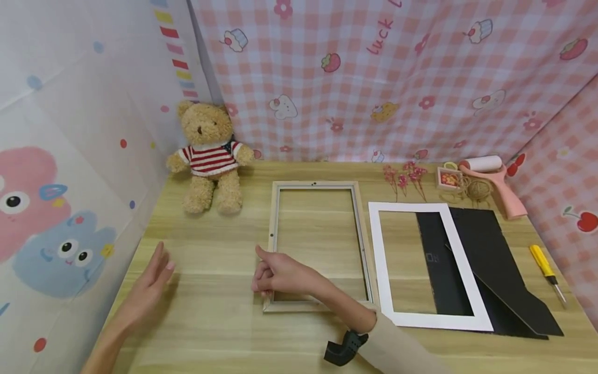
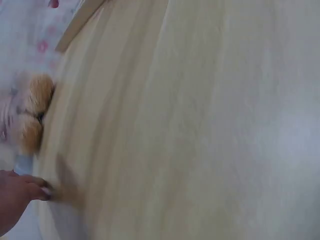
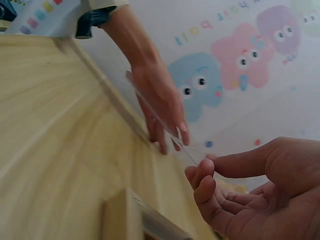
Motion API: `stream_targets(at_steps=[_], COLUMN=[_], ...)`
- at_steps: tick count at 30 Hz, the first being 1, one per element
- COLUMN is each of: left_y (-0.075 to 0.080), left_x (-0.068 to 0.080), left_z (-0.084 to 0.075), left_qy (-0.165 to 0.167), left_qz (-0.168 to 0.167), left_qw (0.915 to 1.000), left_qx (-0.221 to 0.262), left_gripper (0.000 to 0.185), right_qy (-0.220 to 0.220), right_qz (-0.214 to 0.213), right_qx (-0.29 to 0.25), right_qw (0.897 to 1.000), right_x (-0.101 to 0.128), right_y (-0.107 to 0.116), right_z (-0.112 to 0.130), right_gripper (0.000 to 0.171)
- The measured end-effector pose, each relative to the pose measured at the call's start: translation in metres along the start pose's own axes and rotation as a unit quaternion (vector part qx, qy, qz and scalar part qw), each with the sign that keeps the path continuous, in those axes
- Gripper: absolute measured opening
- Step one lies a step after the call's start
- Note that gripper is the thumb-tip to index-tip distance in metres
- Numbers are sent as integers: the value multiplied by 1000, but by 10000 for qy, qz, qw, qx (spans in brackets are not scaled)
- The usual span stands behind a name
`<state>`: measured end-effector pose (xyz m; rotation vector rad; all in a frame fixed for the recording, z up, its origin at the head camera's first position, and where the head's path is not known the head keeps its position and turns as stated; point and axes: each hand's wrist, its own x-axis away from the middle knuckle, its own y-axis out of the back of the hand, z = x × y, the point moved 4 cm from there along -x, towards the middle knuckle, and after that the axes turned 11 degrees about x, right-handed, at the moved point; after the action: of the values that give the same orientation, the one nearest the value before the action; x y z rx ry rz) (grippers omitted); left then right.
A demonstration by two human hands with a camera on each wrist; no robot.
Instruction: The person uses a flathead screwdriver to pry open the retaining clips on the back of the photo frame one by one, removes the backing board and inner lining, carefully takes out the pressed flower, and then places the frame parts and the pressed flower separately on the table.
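Observation:
My right hand [image 1: 287,275] pinches the edge of a thin clear sheet [image 3: 159,119] between thumb and fingers. In the right wrist view the sheet shows nearly edge-on, reaching toward my left hand [image 1: 145,291]. That hand is held over the table's left side with its fingers extended, and the sheet's far part overlaps it in the right wrist view. Beneath my right hand and forearm lies a light wooden picture frame [image 1: 274,218], which encloses bare tabletop.
Right of the frame, a white mat [image 1: 385,270] overlaps a black backing board [image 1: 486,239]. Farther right lie a yellow screwdriver [image 1: 542,262] and a pink lint roller [image 1: 504,187]. Pink dried flowers [image 1: 411,174] and a twine ball [image 1: 478,189] are behind. A teddy bear [image 1: 210,156] sits back left.

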<state>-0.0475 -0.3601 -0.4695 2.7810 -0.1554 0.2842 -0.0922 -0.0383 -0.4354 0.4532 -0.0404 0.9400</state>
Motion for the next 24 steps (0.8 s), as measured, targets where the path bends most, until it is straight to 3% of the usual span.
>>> stream_targets(at_steps=[3,6,13,17,20,24], left_y=[13,21,20,21,18,12], left_x=[-6,-9,-3,-5,-7,-7], left_z=[29,42,14,18,21,27], left_qy=[-468,-837,-858,-935,-1006,-1279], left_qz=[-136,-283,-322,-377,-473,-724], left_qw=[9983,9941,9910,9878,9850,9743], left_qx=[-319,-630,-981,-1189,-1323,-1706], left_gripper=[81,79,74,74,72,67], right_qy=[-164,-286,-461,-534,-586,-680], right_qz=[106,125,230,270,242,105], right_qx=[-46,106,-1,172,472,897], right_qw=[9998,9995,9987,9981,9969,9936], right_x=[-14,-26,-44,-50,-54,-56], right_y=[-9,-14,-21,-22,-23,-25], right_z=[-1,-3,-6,-5,-6,-7], right_gripper=[78,76,71,50,45,36])
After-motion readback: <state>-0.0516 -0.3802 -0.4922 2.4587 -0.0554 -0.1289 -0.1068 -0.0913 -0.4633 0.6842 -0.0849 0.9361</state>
